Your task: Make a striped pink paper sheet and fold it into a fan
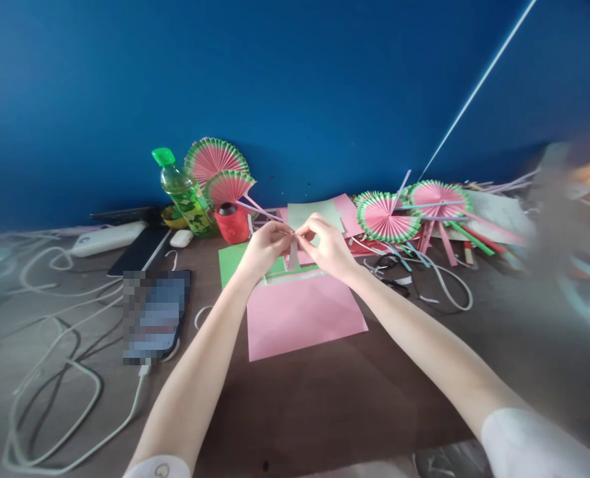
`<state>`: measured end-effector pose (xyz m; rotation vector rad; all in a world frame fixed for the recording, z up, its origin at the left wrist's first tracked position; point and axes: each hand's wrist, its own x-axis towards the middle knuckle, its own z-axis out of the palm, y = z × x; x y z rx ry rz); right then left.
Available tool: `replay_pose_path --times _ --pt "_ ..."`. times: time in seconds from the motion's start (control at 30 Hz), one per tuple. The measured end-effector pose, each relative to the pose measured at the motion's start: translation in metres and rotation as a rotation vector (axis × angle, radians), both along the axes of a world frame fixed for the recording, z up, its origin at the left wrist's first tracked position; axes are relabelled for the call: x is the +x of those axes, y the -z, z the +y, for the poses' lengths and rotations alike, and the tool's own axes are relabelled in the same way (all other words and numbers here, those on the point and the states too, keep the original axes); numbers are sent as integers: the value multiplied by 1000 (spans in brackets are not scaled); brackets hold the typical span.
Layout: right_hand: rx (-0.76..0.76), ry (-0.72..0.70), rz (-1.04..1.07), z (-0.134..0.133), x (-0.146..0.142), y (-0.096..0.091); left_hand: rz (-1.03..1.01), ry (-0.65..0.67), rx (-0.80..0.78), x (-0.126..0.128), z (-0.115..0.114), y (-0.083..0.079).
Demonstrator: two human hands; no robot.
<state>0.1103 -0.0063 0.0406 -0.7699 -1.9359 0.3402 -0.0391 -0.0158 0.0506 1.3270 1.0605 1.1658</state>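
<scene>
My left hand (264, 249) and my right hand (327, 247) meet above the middle of the table, fingertips pinched together. Between them they hold a small folded paper piece (292, 251), pale with pink, a strip of it hanging down. Both hands are closed on it. Under them lie a pink paper sheet (302, 317) and a green paper sheet (231, 260).
Pink-and-green pleated paper fans (389, 216) and loose paper strips fill the back right. A green bottle (185, 194), a red spool (232, 222), a phone (154, 313) on a white cable (60, 398) and a power bank (106, 238) sit to the left. Scissors (392, 271) lie right of my hands.
</scene>
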Motion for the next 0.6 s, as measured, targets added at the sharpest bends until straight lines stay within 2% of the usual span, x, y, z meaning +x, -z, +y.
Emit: replay_pose_path --times 0.1,0.23,0.4,0.5,0.6 --pt "-58 3 30 0 -1 -1 6 -17 44 1 -2 0" --pt "-62 25 55 0 -2 -1 -38 -26 102 5 -4 3" --pt "52 83 34 0 -3 3 -121 -170 -19 12 -4 8" --pt "118 108 -15 0 -3 6 -154 -147 -64 16 -6 9" --pt "168 121 -54 0 -3 8 -139 -168 -25 18 -6 10"
